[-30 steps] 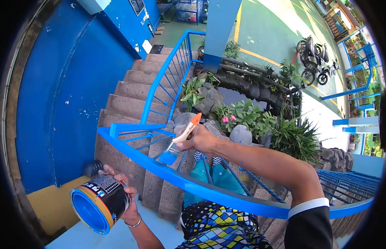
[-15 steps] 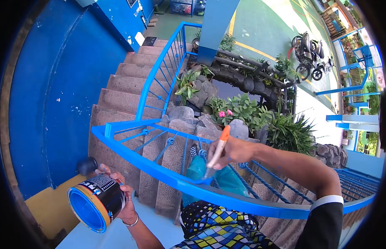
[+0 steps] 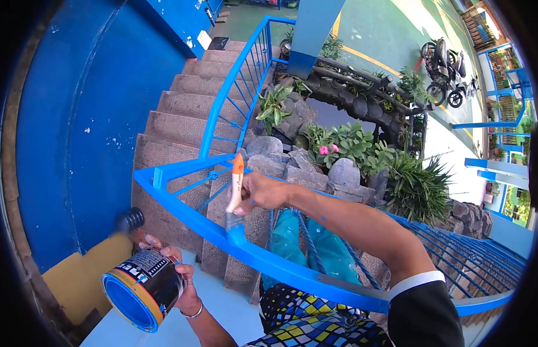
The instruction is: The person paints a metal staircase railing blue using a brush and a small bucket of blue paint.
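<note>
My right hand (image 3: 260, 191) grips a paintbrush (image 3: 236, 188) by its pale handle with an orange end. Its blue-coated bristles press on the top of the blue handrail (image 3: 269, 263). Low on the left, my left hand (image 3: 185, 277) is wrapped around a paint can (image 3: 144, 283) with a black label. The can is tilted so that its mouth, lined with bright blue paint, faces me. Fresh-looking blue covers the rail around the brush tip. Thin balusters and twisted bars run beneath the rail.
Concrete stairs (image 3: 182, 104) descend beside a blue wall (image 3: 95, 133). A dark round object (image 3: 129, 220) is near the wall by the can. Past the railing are rocks (image 3: 344, 172), leafy plants (image 3: 419, 188) and a pond (image 3: 338, 115). Motorcycles (image 3: 442, 69) are parked on the green court.
My right hand has drawn the brush leftward and slightly up along the rail, and the brush stands more upright. The can remains in my left hand. The whole view has shifted a little.
</note>
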Action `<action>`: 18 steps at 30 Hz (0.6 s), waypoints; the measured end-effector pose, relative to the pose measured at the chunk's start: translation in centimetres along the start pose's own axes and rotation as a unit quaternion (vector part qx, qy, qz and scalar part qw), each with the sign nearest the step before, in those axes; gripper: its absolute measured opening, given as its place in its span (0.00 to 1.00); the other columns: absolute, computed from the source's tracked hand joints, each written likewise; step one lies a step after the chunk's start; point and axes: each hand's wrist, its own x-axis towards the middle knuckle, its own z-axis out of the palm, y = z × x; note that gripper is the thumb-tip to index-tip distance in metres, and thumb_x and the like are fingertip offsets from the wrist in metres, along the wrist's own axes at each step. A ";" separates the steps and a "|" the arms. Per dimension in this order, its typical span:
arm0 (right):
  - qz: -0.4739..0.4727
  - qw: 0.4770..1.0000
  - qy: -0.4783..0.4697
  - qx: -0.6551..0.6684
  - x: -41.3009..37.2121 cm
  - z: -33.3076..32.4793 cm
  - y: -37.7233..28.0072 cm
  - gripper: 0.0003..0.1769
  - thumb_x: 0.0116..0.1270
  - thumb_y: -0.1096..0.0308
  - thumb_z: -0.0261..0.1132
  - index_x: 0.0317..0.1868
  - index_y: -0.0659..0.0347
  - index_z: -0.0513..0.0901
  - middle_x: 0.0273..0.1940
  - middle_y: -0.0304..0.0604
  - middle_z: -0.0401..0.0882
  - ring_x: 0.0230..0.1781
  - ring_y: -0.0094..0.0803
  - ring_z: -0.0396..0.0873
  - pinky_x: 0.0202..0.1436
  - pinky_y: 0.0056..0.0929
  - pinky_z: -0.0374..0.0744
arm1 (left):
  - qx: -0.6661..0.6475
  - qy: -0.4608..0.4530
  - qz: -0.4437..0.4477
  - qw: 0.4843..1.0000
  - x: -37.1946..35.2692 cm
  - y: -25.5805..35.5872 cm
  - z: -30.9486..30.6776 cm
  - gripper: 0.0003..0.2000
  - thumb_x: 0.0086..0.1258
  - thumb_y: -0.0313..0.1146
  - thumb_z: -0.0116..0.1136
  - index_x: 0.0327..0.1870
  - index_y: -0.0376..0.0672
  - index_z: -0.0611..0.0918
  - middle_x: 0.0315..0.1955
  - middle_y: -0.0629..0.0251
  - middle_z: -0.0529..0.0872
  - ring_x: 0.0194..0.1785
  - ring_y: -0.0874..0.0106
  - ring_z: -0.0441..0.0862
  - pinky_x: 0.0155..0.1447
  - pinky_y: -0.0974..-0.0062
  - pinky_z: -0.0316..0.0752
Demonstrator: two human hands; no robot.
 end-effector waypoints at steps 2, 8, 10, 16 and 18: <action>-0.061 0.994 0.086 0.009 3.7 0.4 1.5 0.20 0.61 0.78 0.79 0.53 0.65 0.84 0.49 0.41 0.88 0.52 0.29 0.86 0.60 0.32 0.83 | -0.002 0.000 0.004 1.000 0.0 0.2 -0.4 0.39 0.72 0.47 0.65 0.84 0.57 0.62 0.85 0.74 0.55 0.79 0.58 0.60 0.72 0.43 0.67; -0.070 0.986 0.121 -0.091 1.6 2.6 1.0 0.18 0.61 0.73 0.80 0.52 0.65 0.88 0.49 0.42 0.90 0.51 0.31 0.87 0.58 0.33 0.84 | -0.018 -0.002 0.008 1.000 -0.2 0.9 -0.9 0.39 0.72 0.47 0.64 0.84 0.58 0.63 0.85 0.74 0.55 0.79 0.58 0.60 0.72 0.44 0.67; -0.020 0.984 0.103 -0.142 -3.0 2.7 -1.0 0.18 0.62 0.71 0.80 0.52 0.64 0.89 0.48 0.42 0.91 0.51 0.31 0.87 0.57 0.34 0.85 | -0.021 -0.001 0.009 1.000 -0.1 1.2 -1.1 0.39 0.72 0.47 0.64 0.84 0.58 0.63 0.85 0.74 0.55 0.79 0.59 0.60 0.72 0.44 0.67; 0.167 0.973 -0.001 -0.160 -17.3 1.6 -7.2 0.24 0.59 0.71 0.82 0.56 0.65 0.88 0.52 0.46 0.90 0.55 0.33 0.86 0.62 0.35 0.83 | -0.012 -0.010 0.016 1.000 0.1 1.6 -0.8 0.37 0.73 0.46 0.67 0.81 0.55 0.65 0.83 0.70 0.57 0.77 0.59 0.61 0.71 0.41 0.67; 0.216 0.969 -0.038 -0.113 -19.6 0.3 -8.1 0.24 0.60 0.69 0.82 0.56 0.65 0.88 0.51 0.45 0.90 0.54 0.33 0.86 0.61 0.34 0.82 | -0.016 -0.007 0.018 1.000 0.2 1.7 -0.8 0.37 0.73 0.46 0.67 0.81 0.56 0.65 0.83 0.70 0.57 0.77 0.59 0.60 0.71 0.41 0.67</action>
